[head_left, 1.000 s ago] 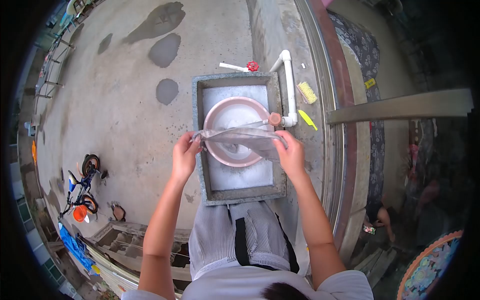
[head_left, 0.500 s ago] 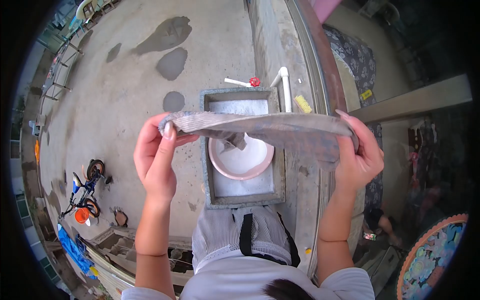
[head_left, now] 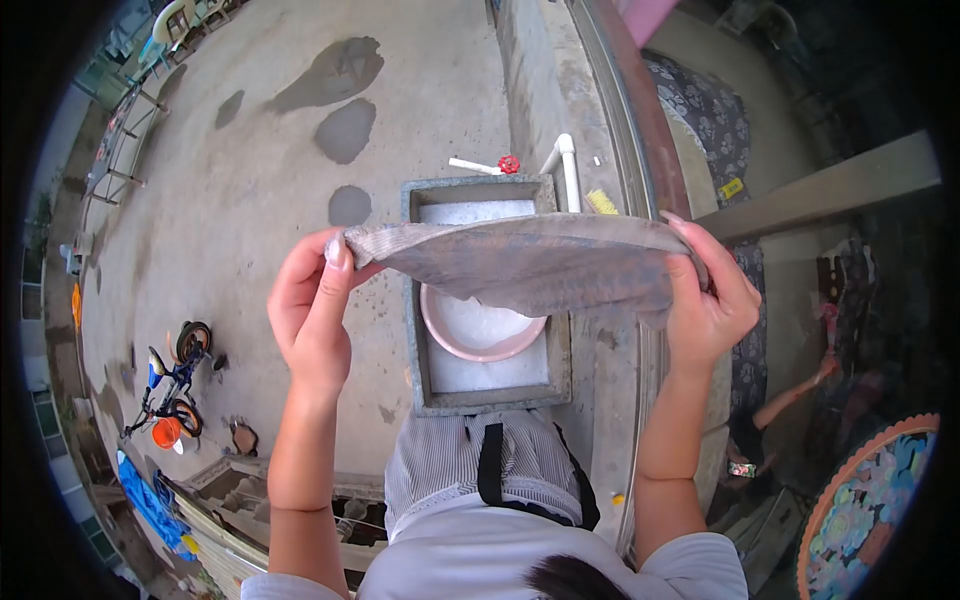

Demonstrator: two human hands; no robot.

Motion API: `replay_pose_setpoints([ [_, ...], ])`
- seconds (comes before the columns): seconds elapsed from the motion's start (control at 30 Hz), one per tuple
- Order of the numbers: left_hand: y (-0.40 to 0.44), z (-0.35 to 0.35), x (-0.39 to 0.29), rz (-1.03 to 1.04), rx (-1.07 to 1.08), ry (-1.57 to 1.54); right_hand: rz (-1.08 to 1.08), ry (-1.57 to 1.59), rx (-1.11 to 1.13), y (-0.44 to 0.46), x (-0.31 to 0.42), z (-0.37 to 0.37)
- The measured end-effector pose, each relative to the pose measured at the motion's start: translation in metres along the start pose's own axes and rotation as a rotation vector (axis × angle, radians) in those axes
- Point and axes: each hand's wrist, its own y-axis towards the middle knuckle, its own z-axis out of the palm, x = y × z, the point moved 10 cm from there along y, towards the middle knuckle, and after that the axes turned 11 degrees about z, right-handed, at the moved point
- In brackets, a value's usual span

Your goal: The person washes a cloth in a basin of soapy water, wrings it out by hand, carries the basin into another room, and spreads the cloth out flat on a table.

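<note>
Stretched between both hands is a thin grey cloth with a ribbed strip along its upper left edge; its exact kind I cannot tell. My left hand pinches its left end between thumb and fingers. At the other end, my right hand is closed on the fabric. Below the cloth, a pink basin with white suds stands inside a grey stone sink. The cloth hides the basin's back part.
A white pipe with a red-handled tap reaches over the sink's far side. A yellow brush lies on the right ledge. Left on the concrete are a small bicycle and an orange bucket. Behind the right-hand glass, a person's arm shows.
The cloth has been spread wider and its lower part now hangs flat, covering more of the basin. Both hands keep their hold. A person's arm has appeared behind the glass.
</note>
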Motion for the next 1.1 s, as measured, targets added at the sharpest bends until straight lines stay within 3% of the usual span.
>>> replay_pose_setpoints([
  [0.37,-0.009,0.000,0.022,-0.029,0.061,0.010,0.120,0.045,0.040,-0.018,-0.029,0.011],
  [0.57,-0.031,-0.015,0.136,-0.266,0.069,0.053,0.389,0.041,0.204,-0.064,-0.097,0.072],
  [0.63,-0.049,-0.020,0.193,-0.282,0.167,0.221,0.417,-0.055,0.331,-0.096,-0.132,0.103],
  [0.73,-0.097,-0.026,0.284,-0.311,0.442,0.655,0.643,-0.148,0.551,-0.173,-0.206,0.154],
  [0.83,-0.185,-0.033,0.406,-0.495,0.706,0.780,0.762,-0.075,0.588,-0.286,-0.306,0.206],
  [0.93,-0.230,-0.012,0.472,-0.797,0.638,0.513,1.441,0.265,0.381,-0.389,-0.410,0.238],
  [0.97,-0.242,-0.007,0.494,-0.870,0.632,0.497,1.324,0.247,0.375,-0.392,-0.428,0.251],
  [1.03,-0.222,0.005,0.512,-0.665,0.456,0.607,1.094,0.208,0.369,-0.381,-0.449,0.279],
  [1.07,-0.215,0.007,0.515,-0.569,0.368,0.661,1.090,0.323,0.321,-0.380,-0.454,0.294],
  [1.1,-0.210,0.018,0.519,-0.453,0.404,0.713,0.858,0.020,0.411,-0.354,-0.432,0.302],
])
